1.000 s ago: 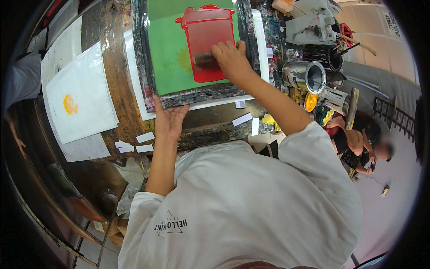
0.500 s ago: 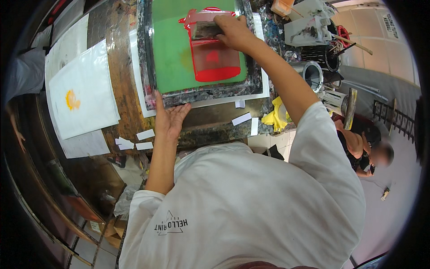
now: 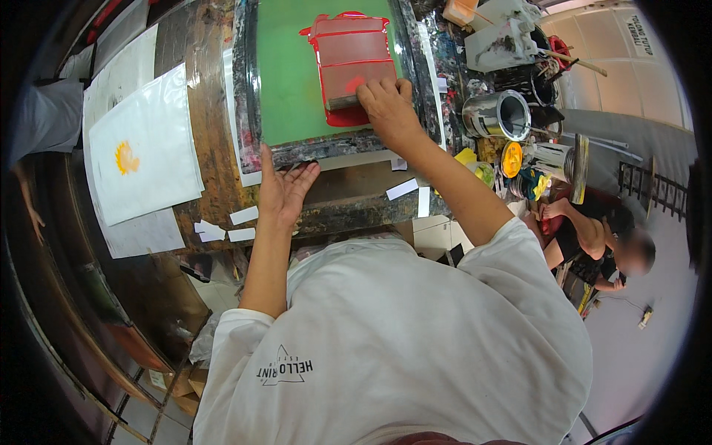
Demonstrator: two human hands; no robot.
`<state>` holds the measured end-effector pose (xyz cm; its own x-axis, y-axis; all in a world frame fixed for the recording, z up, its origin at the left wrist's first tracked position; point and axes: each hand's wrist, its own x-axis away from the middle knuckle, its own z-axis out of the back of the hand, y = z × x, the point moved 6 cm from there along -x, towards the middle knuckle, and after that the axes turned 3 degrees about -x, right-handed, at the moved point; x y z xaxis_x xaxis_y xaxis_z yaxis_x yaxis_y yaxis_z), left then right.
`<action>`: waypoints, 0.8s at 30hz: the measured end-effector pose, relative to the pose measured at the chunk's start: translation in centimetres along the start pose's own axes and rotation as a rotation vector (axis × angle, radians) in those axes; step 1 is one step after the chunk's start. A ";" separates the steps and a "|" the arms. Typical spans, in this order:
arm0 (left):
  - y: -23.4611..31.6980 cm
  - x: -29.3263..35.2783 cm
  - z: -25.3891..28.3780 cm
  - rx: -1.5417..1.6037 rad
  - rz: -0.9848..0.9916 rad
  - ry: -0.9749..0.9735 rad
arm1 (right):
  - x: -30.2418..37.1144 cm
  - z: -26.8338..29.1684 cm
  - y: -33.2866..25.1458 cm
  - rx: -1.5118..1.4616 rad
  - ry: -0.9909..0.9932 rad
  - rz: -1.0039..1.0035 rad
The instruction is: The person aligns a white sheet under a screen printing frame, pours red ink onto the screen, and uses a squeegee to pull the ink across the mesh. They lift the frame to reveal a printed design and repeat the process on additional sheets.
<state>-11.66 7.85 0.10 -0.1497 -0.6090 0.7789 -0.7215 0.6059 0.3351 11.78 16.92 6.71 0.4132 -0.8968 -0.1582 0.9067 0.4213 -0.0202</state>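
Observation:
A printing screen (image 3: 293,81) with green mesh and a dark, paint-smeared frame lies on a white sheet on the worktable. Red ink (image 3: 348,118) covers a block of its mesh. My right hand (image 3: 391,111) grips a squeegee (image 3: 345,101), which presses on the mesh near the frame's near edge. Part of the squeegee is hidden under my fingers. At the near left corner of the frame, my left hand (image 3: 282,189) lies palm up with its fingers spread, the thumb up along the frame's side and the fingertips at its underside.
White sheets (image 3: 141,141) with an orange-yellow print lie at left. Small white paper strips (image 3: 402,189) sit along the near table edge. Metal ink cans (image 3: 482,116) and a yellow-topped container (image 3: 512,159) crowd the right. Another person (image 3: 593,230) sits at far right.
My right hand has drawn the squeegee toward me, from the far part of the red block to its near edge. My left hand stays at the frame's corner.

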 end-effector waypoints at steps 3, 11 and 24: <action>0.2 0.5 0.0 -0.031 -0.027 0.000 | 1.4 1.9 -1.3 -0.027 -0.033 -0.008; 5.0 7.3 -6.4 -0.141 -0.307 -0.127 | 1.5 11.5 -2.3 -0.075 0.296 -0.038; -0.6 2.3 3.0 -2.161 -0.897 0.398 | -8.4 23.0 1.6 -0.076 0.402 -0.037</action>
<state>-13.63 4.60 0.08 -0.0477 -0.9914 0.1223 0.9854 -0.0267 0.1681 11.65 22.04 30.70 0.3008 -0.7935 -0.5291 0.9052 0.4122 -0.1035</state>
